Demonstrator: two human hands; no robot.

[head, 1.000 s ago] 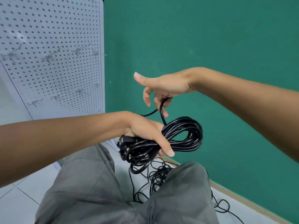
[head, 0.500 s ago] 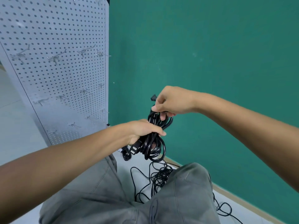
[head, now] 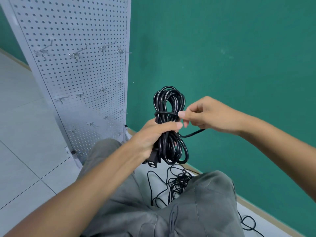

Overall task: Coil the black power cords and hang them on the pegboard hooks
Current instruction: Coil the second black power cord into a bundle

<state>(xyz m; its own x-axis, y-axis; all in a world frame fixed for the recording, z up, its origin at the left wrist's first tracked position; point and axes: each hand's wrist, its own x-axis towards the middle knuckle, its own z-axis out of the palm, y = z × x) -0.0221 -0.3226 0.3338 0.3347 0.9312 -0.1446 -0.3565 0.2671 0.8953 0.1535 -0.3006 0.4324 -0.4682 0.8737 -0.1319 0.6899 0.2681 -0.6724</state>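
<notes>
At the far left the floor tiles (head: pixel 25 134) run out of frame, and the white pegboard (head: pixel 82 74) is cut off at its top edge; its small metal hooks (head: pixel 75 54) are thin and partly blurred, and all those in view are bare. The left hand (head: pixel 153 134) has its fingers curled round the middle of the coiled black power cord (head: pixel 169 124), hiding the strands there; a plug (head: pixel 152 163) hangs below the palm. The coil stands upright in front of the green wall (head: pixel 230 65), glossy, many loops thick, with one strand wrapped crosswise around its waist. The right hand (head: pixel 206 115) pinches that cross strand at the coil's right side, and a free length of the cord passes under its palm, partly hidden. Below, between grey trouser knees (head: pixel 213 194), a tangle of loose cords (head: pixel 177 183) lies on the floor, partly covered by the legs.
</notes>
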